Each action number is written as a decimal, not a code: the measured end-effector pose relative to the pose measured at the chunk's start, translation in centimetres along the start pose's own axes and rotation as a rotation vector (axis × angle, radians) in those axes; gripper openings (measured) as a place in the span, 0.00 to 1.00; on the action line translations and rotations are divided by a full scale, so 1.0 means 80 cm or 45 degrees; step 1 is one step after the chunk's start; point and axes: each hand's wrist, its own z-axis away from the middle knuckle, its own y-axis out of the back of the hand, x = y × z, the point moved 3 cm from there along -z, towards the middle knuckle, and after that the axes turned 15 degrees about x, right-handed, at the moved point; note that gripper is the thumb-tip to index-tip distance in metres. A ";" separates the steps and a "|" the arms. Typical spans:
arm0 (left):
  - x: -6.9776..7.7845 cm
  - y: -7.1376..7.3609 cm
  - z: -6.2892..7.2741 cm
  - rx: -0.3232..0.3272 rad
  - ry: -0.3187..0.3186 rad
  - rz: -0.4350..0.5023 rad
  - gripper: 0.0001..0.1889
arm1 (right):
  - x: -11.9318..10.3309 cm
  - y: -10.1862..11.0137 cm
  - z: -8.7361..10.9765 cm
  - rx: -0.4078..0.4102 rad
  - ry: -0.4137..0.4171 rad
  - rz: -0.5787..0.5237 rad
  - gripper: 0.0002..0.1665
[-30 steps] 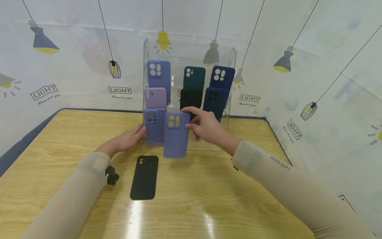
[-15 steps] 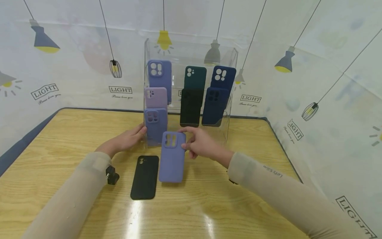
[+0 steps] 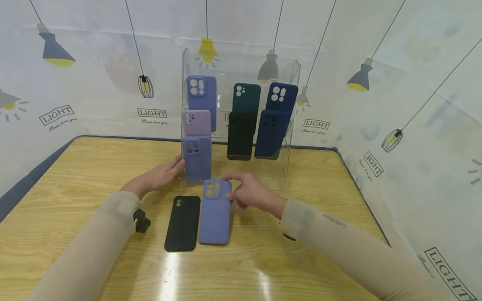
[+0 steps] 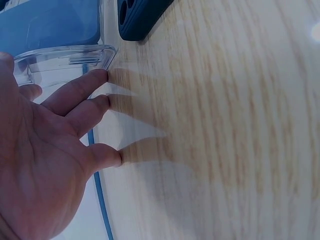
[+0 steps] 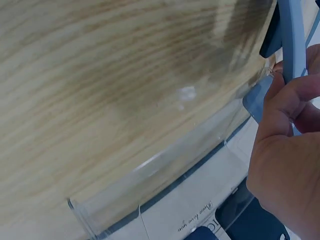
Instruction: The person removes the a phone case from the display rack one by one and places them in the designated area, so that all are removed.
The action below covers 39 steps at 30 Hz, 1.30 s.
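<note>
My right hand [image 3: 253, 192] pinches a lavender phone case [image 3: 214, 219] by its upper right edge, thumb on the near face and a finger over the top. The case leans low over the table, its lower end down at the wood, just right of a black phone case [image 3: 183, 223] lying flat. In the right wrist view the pinched case [image 5: 293, 40] shows edge-on. My left hand [image 3: 162, 173] is at the lower left side of a clear acrylic display stand [image 3: 269, 175]; its fingers [image 4: 80, 92] are extended beside the stand's edge.
Cases stand in the rack's tiers: lavender [image 3: 197, 161], pink-lilac [image 3: 196, 123] and periwinkle [image 3: 203, 100] on the left, dark green [image 3: 246, 96] and black [image 3: 240, 138] mid-rack, navy ones [image 3: 269, 136] on the right. A lamp-print backdrop [image 3: 105, 50] closes off the table behind.
My right hand has brought the lavender case from in front of the stand down and toward me, beside the black case. The left hand stays put.
</note>
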 end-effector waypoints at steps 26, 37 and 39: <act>0.002 0.001 0.003 0.010 -0.003 -0.019 0.44 | 0.017 -0.020 -0.005 -0.023 -0.040 0.050 0.33; 0.003 0.002 0.004 0.005 0.008 -0.012 0.44 | 0.020 -0.025 -0.008 0.004 -0.003 0.104 0.36; 0.004 0.003 0.004 0.007 0.005 -0.014 0.44 | 0.021 -0.027 -0.009 0.000 0.008 0.124 0.36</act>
